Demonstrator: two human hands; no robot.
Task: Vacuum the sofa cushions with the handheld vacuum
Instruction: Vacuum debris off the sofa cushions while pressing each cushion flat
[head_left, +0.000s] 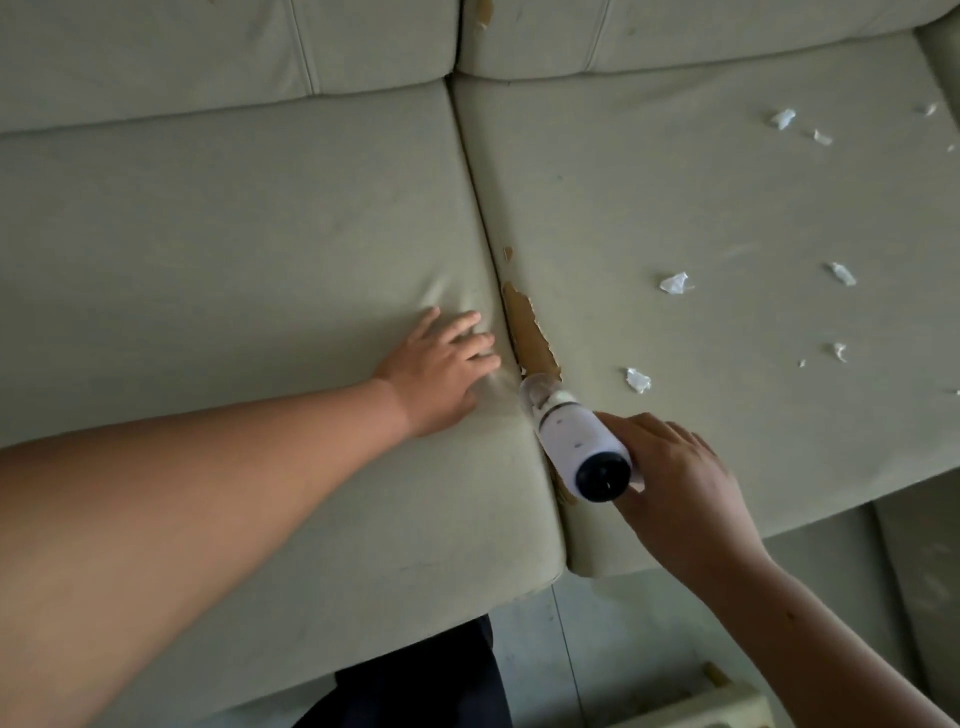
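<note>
A small white handheld vacuum (576, 441) with a black rear cap and a clear nozzle lies along the gap between two grey-green sofa seat cushions. My right hand (680, 483) grips its body from the right. The nozzle tip touches a worn brown patch (530, 332) on the edge of the right cushion (727, 234). My left hand (441, 369) lies flat with spread fingers on the left cushion (234, 260), pressing it down beside the gap. Several white paper scraps (675, 283) are scattered on the right cushion.
Two back cushions (363, 41) run along the top. The sofa's front edge drops to a pale floor (623, 649) at the bottom right. A dark garment (415, 680) shows below the left cushion, and a pale object (717, 701) sits low on the floor.
</note>
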